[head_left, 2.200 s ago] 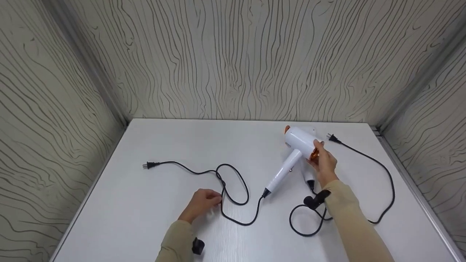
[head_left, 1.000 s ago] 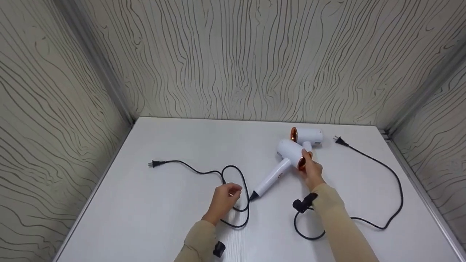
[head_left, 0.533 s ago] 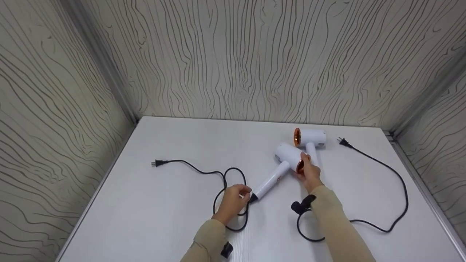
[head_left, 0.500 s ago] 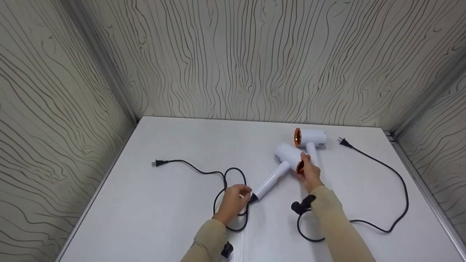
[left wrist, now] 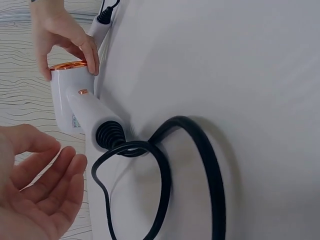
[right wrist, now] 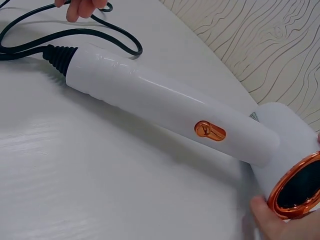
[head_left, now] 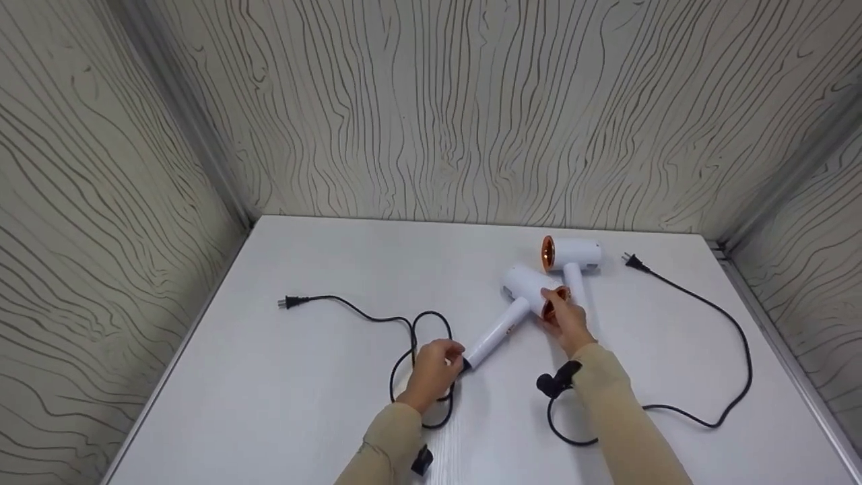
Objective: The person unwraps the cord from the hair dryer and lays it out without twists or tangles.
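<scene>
My right hand [head_left: 569, 327] grips the orange-rimmed end of a white hair dryer [head_left: 498, 333], thumb on the barrel and fingers at the rim. The dryer lies slanted, its handle pointing toward the front left; an orange switch [right wrist: 210, 131] shows on the handle in the right wrist view. My left hand [head_left: 431, 370] hovers by the handle's tail end with fingers loosely bent. In the left wrist view nothing is between those fingers [left wrist: 55, 175], and the black cord [left wrist: 207, 170] runs apart from them. Part of that cord is hidden behind the left hand in the head view.
A second white hair dryer [head_left: 578, 253] lies behind the held one, its lower handle hidden by the right hand. Its cord [head_left: 744, 350] curves along the right side to a plug [head_left: 633, 261]. Another plug [head_left: 293, 302] lies at left. Patterned walls [head_left: 431, 108] enclose the white table [head_left: 323, 256].
My right hand has brought the hair dryer left and toward the front, turning it and uncovering the second one. My left hand has left the cord and moved right, near the handle's end.
</scene>
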### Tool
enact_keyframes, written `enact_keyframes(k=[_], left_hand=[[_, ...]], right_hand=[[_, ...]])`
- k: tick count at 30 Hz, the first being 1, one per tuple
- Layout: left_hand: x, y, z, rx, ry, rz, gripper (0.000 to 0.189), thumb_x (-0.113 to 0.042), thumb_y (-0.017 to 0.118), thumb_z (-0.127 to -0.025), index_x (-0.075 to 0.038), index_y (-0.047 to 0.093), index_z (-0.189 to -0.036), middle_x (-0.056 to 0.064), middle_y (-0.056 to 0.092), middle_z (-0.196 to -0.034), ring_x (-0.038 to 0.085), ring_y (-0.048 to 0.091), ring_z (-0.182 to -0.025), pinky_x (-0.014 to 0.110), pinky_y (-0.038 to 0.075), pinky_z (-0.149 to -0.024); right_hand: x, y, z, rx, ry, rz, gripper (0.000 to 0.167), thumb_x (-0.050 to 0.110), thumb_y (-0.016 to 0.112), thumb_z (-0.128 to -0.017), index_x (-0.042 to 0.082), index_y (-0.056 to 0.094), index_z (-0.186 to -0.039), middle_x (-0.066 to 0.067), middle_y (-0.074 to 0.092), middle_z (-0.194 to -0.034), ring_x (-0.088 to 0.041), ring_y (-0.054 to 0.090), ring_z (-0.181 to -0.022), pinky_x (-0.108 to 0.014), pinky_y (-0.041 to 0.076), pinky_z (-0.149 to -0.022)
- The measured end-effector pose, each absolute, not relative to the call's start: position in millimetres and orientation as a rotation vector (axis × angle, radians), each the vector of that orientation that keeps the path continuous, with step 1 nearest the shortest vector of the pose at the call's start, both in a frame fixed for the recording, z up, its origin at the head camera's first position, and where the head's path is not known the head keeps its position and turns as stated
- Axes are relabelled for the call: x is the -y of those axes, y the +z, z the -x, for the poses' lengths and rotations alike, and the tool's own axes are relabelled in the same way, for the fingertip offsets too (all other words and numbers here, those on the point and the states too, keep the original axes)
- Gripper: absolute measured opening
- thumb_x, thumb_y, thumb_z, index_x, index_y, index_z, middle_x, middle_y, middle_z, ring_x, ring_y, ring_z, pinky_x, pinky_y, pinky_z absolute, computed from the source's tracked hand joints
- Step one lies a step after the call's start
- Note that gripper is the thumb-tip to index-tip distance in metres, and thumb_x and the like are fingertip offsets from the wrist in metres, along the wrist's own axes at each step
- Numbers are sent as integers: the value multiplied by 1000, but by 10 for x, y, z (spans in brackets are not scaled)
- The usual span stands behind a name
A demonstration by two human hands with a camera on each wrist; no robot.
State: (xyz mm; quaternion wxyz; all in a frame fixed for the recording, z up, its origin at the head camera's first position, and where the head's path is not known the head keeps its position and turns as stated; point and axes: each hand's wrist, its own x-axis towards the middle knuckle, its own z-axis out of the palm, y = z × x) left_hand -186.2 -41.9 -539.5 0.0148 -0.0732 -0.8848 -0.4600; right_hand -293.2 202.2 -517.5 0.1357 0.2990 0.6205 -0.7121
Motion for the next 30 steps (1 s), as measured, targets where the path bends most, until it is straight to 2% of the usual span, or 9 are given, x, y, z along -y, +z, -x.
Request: enact_keyframes(k=[2,4,8,11,14,21,30], left_hand=[[385,-5404,1870,2775,-1385,214,16,-4,63,-88,1,69,-102,10,70,-94,16,63,-87,24,54,-74],[345,-5417,1880,2791,-1305,216,19,-6,64,-88,1,68,-106,11,69,-100,19,65,-92,28,56,-78],[256,-5429,1904,2830,-1159,210,26,-8,67,-87,0,67,-111,13,68,-109,24,66,-103,33,57,-87],[181,-5439,1915,2876,-1088,175,30,-11,69,-87,0,66,-114,13,68,-111,25,65,-106,36,56,-90],[104,-5454,1923,2896,-973,150,32,-13,71,-86,1,66,-114,14,68,-108,25,66,-102,35,57,-89],[-20,-5488,1959,2875,-685,146,21,-14,75,-81,2,70,-94,12,67,-88,21,65,-81,30,57,-72],[-29,-5450,2003,2960,-687,137,16,-13,72,-84,1,70,-89,10,66,-82,18,60,-75,28,53,-67]], right_hand=[[-2031,-5195,2925,-1838,-2010,-879,78,39,61,-91,2,21,-147,-4,45,-109,-13,51,-97,-30,48,-105],[-2038,-5220,2919,-1875,-1968,-883,79,42,60,-91,1,21,-147,-7,46,-116,-14,51,-99,-29,48,-104],[-2041,-5253,2903,-1880,-1974,-858,88,43,57,-93,0,8,-152,-17,34,-147,-19,43,-120,-31,40,-114],[-2038,-5264,2894,-1894,-1975,-836,89,42,55,-94,-3,4,-152,-20,23,-157,-23,39,-130,-33,35,-119],[-2037,-5269,2892,-1910,-1967,-816,88,41,54,-95,-5,6,-152,-21,24,-157,-23,39,-131,-33,35,-119],[-2072,-5290,2895,-1908,-1933,-821,89,43,54,-94,-5,7,-152,-21,25,-156,-23,39,-130,-33,35,-119],[-2084,-5291,2866,-1902,-1922,-841,86,46,57,-93,-4,17,-150,-15,37,-140,-20,43,-120,-31,39,-115]])
